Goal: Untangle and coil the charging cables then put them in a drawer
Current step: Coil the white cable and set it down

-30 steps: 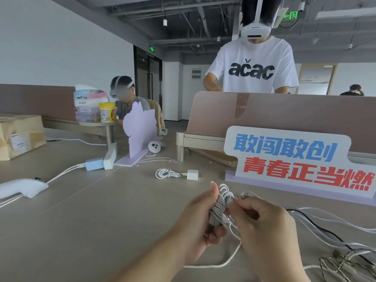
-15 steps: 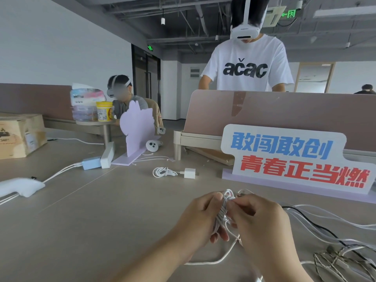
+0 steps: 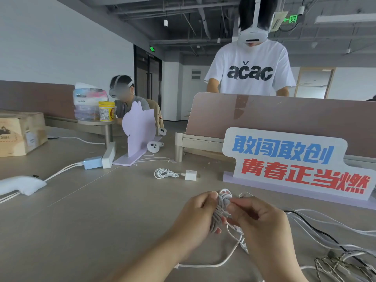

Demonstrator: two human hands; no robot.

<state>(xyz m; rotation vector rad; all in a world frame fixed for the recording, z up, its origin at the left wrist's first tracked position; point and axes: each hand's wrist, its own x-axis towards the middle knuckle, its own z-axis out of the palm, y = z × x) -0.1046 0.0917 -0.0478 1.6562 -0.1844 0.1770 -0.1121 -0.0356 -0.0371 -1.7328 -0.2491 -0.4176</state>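
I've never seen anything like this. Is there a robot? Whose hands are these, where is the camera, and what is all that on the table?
No robot here. One wide-angle camera sits on a person's head, looking forward and down, so both bare hands at the bottom are that person's own. The left hand grips a white cable bundle, wound into loops; the right hand pinches it near the top. Its loose end trails down to the table. Farther back lies a coiled cable joined to a white charger plug. At the right lies a tangle of cables, not yet sorted. A lettered sign stands behind.
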